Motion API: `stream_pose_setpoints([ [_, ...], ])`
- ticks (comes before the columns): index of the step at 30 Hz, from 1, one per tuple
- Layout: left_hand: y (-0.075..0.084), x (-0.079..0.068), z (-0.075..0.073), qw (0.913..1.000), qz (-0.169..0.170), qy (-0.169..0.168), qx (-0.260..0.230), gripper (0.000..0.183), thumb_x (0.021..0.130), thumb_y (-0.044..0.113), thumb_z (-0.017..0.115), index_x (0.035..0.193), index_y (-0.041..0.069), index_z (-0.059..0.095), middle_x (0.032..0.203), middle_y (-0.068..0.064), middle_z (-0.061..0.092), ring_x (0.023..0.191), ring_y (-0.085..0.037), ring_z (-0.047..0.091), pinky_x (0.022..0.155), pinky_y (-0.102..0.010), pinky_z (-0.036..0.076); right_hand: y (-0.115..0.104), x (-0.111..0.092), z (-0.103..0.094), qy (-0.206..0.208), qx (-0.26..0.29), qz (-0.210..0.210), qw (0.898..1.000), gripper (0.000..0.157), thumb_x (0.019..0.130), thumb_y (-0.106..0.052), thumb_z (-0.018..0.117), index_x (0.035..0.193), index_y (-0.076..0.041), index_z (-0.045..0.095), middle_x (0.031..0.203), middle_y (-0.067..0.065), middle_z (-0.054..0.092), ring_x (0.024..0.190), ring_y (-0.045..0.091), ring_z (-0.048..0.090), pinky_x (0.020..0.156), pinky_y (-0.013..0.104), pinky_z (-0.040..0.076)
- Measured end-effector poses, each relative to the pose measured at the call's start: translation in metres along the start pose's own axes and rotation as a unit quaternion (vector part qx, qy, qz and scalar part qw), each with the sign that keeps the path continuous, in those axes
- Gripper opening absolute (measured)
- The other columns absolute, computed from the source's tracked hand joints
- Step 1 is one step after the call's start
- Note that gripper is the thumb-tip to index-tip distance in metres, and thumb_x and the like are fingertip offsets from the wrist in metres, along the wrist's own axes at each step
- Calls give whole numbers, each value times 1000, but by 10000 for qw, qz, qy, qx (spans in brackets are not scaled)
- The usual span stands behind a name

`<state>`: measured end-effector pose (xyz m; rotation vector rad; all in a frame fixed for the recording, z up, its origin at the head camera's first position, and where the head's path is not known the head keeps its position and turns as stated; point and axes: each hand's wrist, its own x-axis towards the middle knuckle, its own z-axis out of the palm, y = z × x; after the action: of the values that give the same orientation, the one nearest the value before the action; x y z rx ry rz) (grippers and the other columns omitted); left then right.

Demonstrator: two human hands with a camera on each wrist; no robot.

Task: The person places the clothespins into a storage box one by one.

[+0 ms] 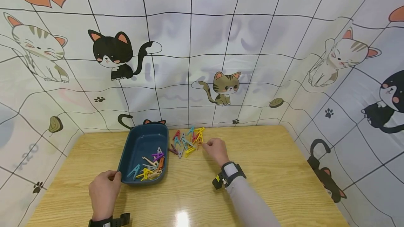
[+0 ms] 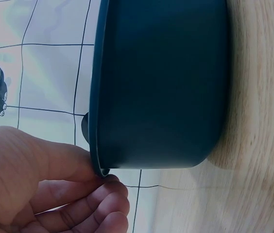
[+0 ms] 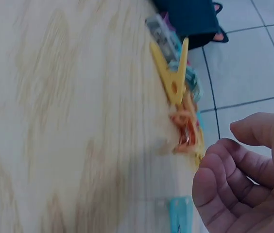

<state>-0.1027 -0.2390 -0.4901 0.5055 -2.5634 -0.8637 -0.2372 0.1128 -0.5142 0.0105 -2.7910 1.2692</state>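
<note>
My left hand pinches the rim of a dark blue plastic bin at its near left corner. In the left wrist view the thumb lies on the rim and the curled fingers are beneath it. Several clothespins in purple, yellow, blue and wood tones lie in the bin's near end. To its right is a loose pile of coloured clothespins. My right hand is at that pile's right edge, beside an orange clothespin, fingers loosely curled and holding nothing. A teal clothespin shows below its fingers in the right wrist view.
The wooden table reaches back to a white cloth printed with cats and grid lines, which also hangs along both sides. A yellow clothespin lies at the pile's near edge.
</note>
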Motion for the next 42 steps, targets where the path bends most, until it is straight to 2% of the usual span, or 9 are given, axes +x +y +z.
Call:
stream_pose_setpoints([
  [6, -1, -1, -1, 10000, 65, 27, -26, 17, 89, 2, 69, 88, -14, 75, 72, -24, 70, 61, -36, 65, 54, -43, 45, 11, 1, -4, 93, -438, 141, 9989, 43, 92, -13, 71, 54, -12, 52, 52, -7, 38, 50, 10, 34, 50, 25, 26],
  [14, -2, -2, -1, 10000, 66, 48, -45, 17, 89, 2, 69, 88, -14, 75, 73, -24, 70, 62, -37, 66, 55, -44, 46, 18, 1, -7, 104, -677, 550, 9961, 53, 91, -15, 71, 48, -16, 40, 47, -10, 28, 44, 8, 27, 44, 23, 19],
  [21, -2, -1, 1, 10000, 69, 48, -24, 17, 89, 2, 70, 87, -13, 75, 73, -24, 71, 63, -36, 66, 55, -44, 46, 18, -1, -9, 127, -1004, 845, 9913, 52, 90, -13, 69, 47, -16, 39, 44, -9, 30, 43, 9, 31, 43, 23, 23],
  [28, -2, -1, 1, 10000, 46, 52, -42, 17, 89, 2, 69, 88, -13, 75, 73, -23, 71, 60, -33, 65, 52, -39, 43, 21, 0, -11, 90, -1285, 1145, 9850, 48, 90, -15, 71, 51, -15, 43, 47, -6, 37, 44, 10, 37, 42, 23, 27],
  [36, -1, 0, 0, 10000, 53, 32, -4, 17, 89, 2, 69, 88, -14, 75, 72, -24, 71, 57, -31, 64, 50, -37, 42, 25, 0, -11, 131, -1426, 1137, 9831, 44, 88, -15, 73, 54, -13, 45, 50, -3, 41, 46, 12, 40, 43, 24, 28],
  [42, -1, 0, 0, 10000, 56, 37, -28, 17, 89, 2, 69, 87, -14, 75, 71, -22, 70, 56, -29, 63, 49, -35, 40, 23, -2, -12, 177, -1280, 1118, 9853, 46, 87, -11, 72, 52, -14, 42, 48, -4, 38, 45, 11, 37, 43, 23, 27],
])
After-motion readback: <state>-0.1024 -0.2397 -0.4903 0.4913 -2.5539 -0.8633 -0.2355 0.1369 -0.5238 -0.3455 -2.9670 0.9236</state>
